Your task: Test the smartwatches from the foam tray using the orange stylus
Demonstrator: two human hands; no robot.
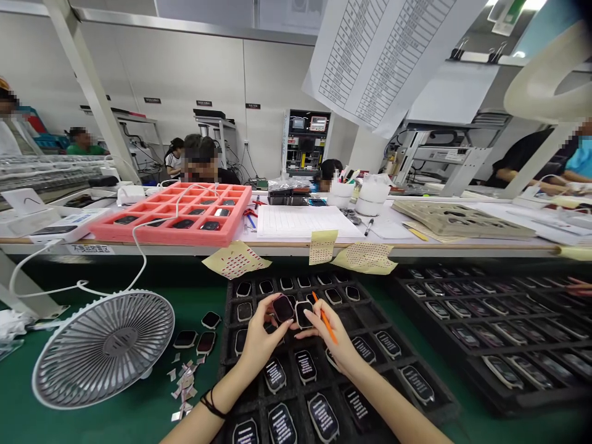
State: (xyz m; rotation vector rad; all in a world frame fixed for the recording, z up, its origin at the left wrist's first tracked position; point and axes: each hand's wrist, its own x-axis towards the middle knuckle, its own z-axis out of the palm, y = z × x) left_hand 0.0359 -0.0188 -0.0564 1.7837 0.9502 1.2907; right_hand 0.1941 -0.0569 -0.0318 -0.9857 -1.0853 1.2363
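Observation:
My left hand (pixel 263 330) is closed on a smartwatch case (pixel 282 308) with a dark screen, gripping its edges between thumb and fingers. Right beside it, my right hand (pixel 333 339) pinches a second smartwatch case (pixel 303 316) with a pale rim. An orange pen-like stick (pixel 327 322) is also tucked in the right hand, slanting across the fingers. Both hands are above a black foam tray (pixel 372 316) whose compartments hold several strapless watch cases. In the nearer rows, watches such as this one (pixel 324 416) show lit white text; the farther ones have dark screens.
A grey fan (pixel 106 348) stands left, near loose watches (pixel 206 342) and paper scraps (pixel 185 388). Another black tray of watches (pixel 485 370) lies right, with another person's hand (pixel 580 287) at its edge. A shelf (pixel 296 250) crosses ahead, carrying a pink foam tray (pixel 235 228).

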